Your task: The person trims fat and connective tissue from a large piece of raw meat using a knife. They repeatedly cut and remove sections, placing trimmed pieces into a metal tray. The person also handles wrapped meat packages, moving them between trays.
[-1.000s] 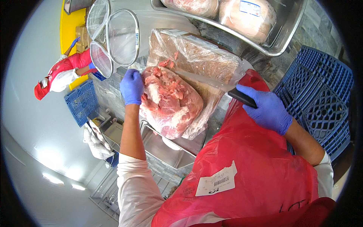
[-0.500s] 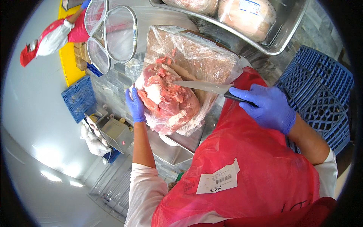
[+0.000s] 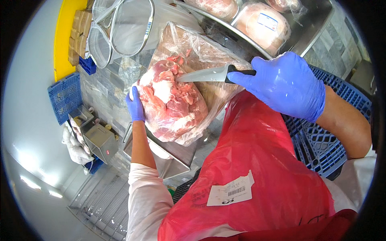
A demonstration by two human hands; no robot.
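A large raw cut of meat, pink and red with pale fat, lies on clear plastic film over a brown box. My left hand, in a blue glove, rests against the meat's left side with its fingers hooked around the edge. In my gloved right hand is a knife with a black handle. Its blade points left, and the tip meets the upper middle of the meat among loose red shreds. Whether the tip is inside the flesh I cannot tell.
A metal tub with wrapped meat pieces stands at the far right. Blue plastic pallets lie to my right. Hoops with clear bags hang at the far left. Below the meat sits a metal tray; a steel bin stands farther left.
My right hand has risen away from my apron, and the knife handle has swung up, leaving the blade tilted the other way. My left hand stays on the meat. The view has shifted.
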